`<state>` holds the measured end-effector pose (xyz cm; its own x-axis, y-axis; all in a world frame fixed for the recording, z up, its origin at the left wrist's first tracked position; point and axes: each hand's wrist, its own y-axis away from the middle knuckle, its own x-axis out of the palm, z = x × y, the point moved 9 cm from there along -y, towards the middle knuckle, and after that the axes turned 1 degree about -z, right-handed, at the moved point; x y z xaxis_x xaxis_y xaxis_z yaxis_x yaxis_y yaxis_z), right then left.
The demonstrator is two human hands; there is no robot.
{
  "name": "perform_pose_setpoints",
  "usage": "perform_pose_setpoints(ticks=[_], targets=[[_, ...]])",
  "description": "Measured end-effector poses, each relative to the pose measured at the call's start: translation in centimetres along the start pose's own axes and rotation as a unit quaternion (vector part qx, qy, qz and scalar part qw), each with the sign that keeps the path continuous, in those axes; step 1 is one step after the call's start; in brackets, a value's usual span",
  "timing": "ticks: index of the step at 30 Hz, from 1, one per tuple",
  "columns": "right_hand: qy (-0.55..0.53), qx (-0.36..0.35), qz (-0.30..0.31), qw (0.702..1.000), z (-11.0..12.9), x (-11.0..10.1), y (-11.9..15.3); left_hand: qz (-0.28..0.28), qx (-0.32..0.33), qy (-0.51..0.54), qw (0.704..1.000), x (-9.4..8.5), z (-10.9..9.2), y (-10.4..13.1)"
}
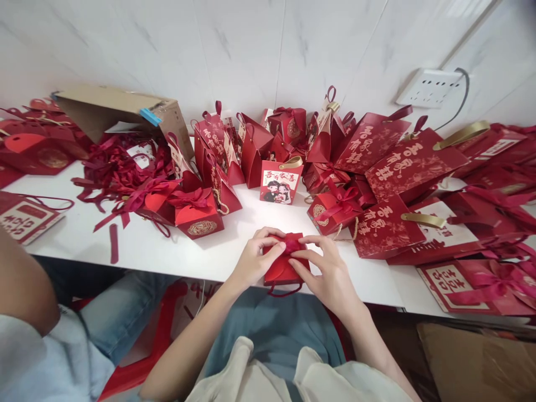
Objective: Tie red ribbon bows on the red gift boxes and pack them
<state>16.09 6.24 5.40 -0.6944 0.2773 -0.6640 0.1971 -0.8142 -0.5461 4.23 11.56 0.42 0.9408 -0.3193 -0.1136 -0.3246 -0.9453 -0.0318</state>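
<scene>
At the table's front edge, right before me, sits a small red gift box [276,272] with a dark red cord handle hanging toward my lap. A magenta ribbon [290,244] is gathered at the middle of its top. My left hand [258,255] pinches the ribbon from the left, thumb against the forefinger. From the right, my right hand [329,271] has its thumb and forefinger closed at the ribbon's other side. The fingers partly cover the ribbon, so its knot or loops are hard to see.
A small box with a cartoon couple [278,185] stands behind. Finished-looking bow boxes [200,215] and red bags [389,226] line both sides. An open carton [176,125] spills loose ribbons [121,167] at left. A wall socket [429,88] is behind; another person's leg [125,312] is left.
</scene>
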Motion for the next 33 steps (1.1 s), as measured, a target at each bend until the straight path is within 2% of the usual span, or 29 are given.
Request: perform_pose_setpoints(ticks=[5, 10, 14, 16, 26, 33], targets=[[0.027, 0.001, 0.005, 1.000, -0.2, 0.6, 0.1, 0.019, -0.004, 0.000, 1.000, -0.1, -0.1, -0.1], [-0.010, 0.020, 0.022, 0.999, -0.7, 1.2, -0.4, 0.051, 0.002, -0.025, 0.998, 0.1, -0.1, -0.3], [-0.026, 0.037, -0.020, 0.999, -0.9, 0.4, -0.4, 0.053, -0.005, -0.012, 0.998, 0.1, 0.2, -0.5], [-0.007, 0.032, -0.032, 0.999, -0.7, 0.1, -0.3, 0.052, -0.007, -0.010, 0.999, 0.1, 0.3, -0.6], [0.024, -0.022, 0.003, 0.999, 0.6, 1.1, -0.4, 0.083, 0.014, -0.033, 0.996, 0.3, 0.1, -0.5], [0.031, 0.001, -0.017, 0.999, 0.5, 0.7, -0.1, 0.092, 0.003, -0.023, 0.996, 0.2, 0.1, -0.5]])
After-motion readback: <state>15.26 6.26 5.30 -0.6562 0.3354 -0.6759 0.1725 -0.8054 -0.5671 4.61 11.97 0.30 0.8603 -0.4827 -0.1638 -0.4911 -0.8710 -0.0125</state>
